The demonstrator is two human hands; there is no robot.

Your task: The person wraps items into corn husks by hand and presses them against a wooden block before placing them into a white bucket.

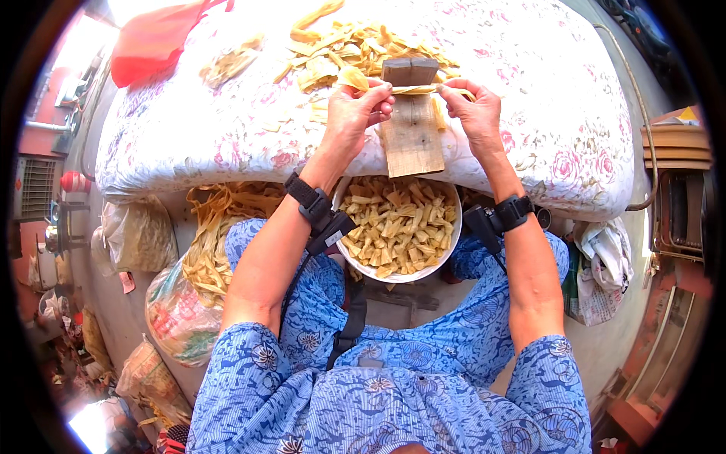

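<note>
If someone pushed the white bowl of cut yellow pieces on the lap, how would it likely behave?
The white bowl seems apt to tip: it appears to rest on the blue-clothed lap, not a flat surface. Heaped nearly to the rim, the cut yellow pieces would probably spill readily. The pieces look thin and dry, so the load is likely light for its size.

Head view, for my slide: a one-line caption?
Both hands stretch a yellow strip across a wooden board above a white bowl.
</note>
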